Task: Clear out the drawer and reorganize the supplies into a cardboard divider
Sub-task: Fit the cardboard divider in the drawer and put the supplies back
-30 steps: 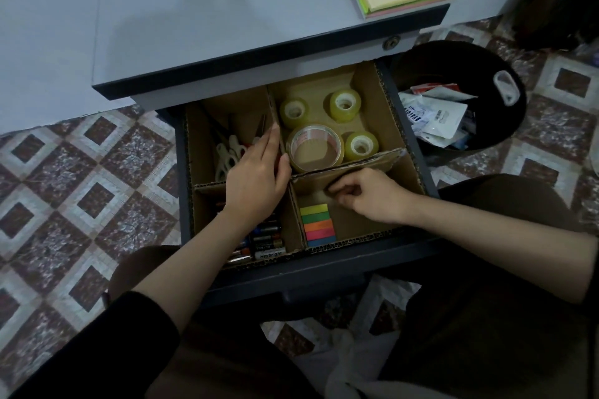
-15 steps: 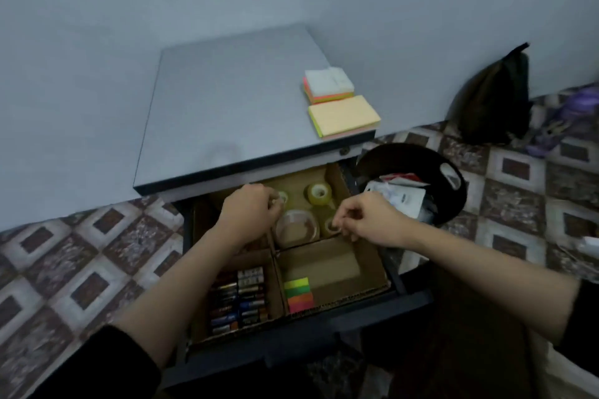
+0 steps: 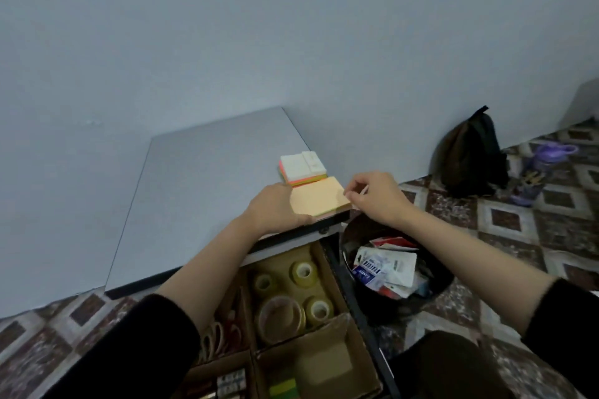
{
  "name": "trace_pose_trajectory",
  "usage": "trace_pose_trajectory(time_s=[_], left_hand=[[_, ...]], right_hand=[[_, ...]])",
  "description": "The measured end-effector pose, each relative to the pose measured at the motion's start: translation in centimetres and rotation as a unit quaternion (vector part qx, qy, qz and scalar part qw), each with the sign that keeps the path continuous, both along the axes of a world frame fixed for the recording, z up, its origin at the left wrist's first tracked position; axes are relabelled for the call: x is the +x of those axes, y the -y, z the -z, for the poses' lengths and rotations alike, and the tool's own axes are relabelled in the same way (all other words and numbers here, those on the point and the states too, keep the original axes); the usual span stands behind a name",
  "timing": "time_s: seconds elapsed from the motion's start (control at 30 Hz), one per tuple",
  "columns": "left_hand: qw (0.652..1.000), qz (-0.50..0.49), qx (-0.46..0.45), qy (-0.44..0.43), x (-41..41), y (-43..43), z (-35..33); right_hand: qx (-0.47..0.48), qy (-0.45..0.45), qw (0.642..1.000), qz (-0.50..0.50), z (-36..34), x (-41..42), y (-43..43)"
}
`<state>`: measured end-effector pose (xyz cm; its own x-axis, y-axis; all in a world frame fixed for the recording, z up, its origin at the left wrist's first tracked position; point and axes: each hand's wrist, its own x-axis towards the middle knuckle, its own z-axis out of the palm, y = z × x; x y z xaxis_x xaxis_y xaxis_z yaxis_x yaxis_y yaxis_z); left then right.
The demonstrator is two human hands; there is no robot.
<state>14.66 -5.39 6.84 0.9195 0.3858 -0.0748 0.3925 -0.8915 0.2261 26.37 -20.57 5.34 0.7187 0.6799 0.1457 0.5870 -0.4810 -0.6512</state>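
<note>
While tape rolls point(image 3: 303, 271) and batteries point(image 3: 230, 381) (scissors point(image 3: 216, 337) too) fill the cardboard divider point(image 3: 337, 323), the sticky-note pad point(image 3: 319, 201) sits unfiled on the desktop point(image 3: 201, 191), left hand point(image 3: 275, 208) gripping one edge, right hand point(image 3: 372, 194) pinching the other.

Left hand point(image 3: 275, 207), right hand point(image 3: 376, 196) hold yellow note pad point(image 3: 319, 201) on desk point(image 3: 201, 191).

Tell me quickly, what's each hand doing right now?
Left hand: grips left edge of the pale orange rectangular sticky-note pad.
Right hand: pinches its right edge.
</note>
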Motion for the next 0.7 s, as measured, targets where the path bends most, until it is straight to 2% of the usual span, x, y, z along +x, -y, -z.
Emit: trace_pose_trajectory(time_s=[0.17, 0.47, 0.7], left_hand=[[0.998, -0.043, -0.019, -0.031, 2.2, -1.0, -0.1], [0.997, -0.026, 0.002, -0.078, 2.9, -1.3, -0.2], [1.000, 0.006, 0.021, -0.009, 3.0, -0.1, 0.5]], right_hand=[[-0.011, -0.022, 0.999, 0.028, 1.6, 2.1, 0.9], [-0.017, -0.036, 0.999, 0.030, 2.1, 2.9, 1.8], [-0.021, -0.037, 0.999, 0.023, 2.2, 2.8, 1.9]])
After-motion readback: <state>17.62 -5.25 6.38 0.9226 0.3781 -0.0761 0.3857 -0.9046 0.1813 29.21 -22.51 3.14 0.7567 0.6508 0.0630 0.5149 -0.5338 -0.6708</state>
